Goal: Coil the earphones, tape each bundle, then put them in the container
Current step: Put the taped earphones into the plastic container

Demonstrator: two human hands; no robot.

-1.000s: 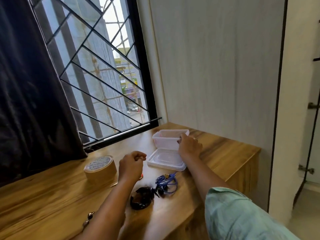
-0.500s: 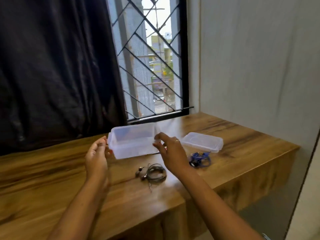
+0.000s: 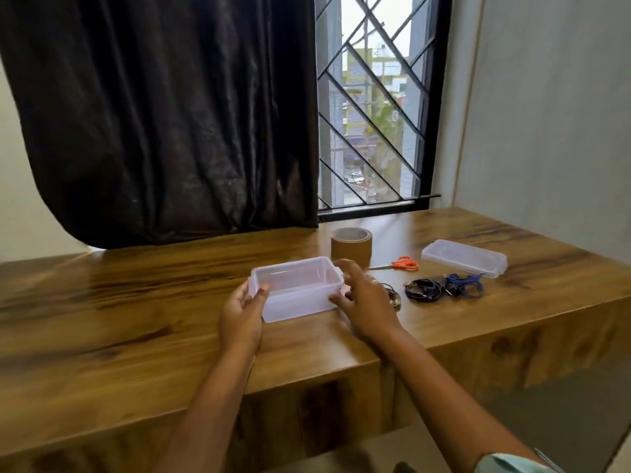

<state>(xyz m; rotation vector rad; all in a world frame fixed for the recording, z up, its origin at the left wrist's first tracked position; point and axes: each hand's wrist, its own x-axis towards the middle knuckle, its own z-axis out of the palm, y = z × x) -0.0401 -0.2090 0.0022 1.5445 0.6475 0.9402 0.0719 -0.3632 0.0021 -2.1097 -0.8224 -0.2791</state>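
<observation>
An empty clear plastic container point(image 3: 296, 287) rests on the wooden table point(image 3: 136, 302) in front of me. My left hand point(image 3: 240, 310) grips its left end, thumb over the rim. My right hand point(image 3: 367, 302) has its fingers spread around the right end, touching the corners. To the right lie a black coiled earphone point(image 3: 423, 290) and a blue one point(image 3: 465, 285). A third, greyish earphone point(image 3: 395, 298) shows partly behind my right hand.
A brown tape roll point(image 3: 351, 246) stands behind the container. Orange-handled scissors point(image 3: 404, 263) lie right of it. The clear lid point(image 3: 464, 257) lies further right near the wall. The table's front edge is just below my wrists. A dark curtain and a barred window are behind.
The container went from beside the lid into both hands, and now sits on the table left of the earphones. My view swung left and down.
</observation>
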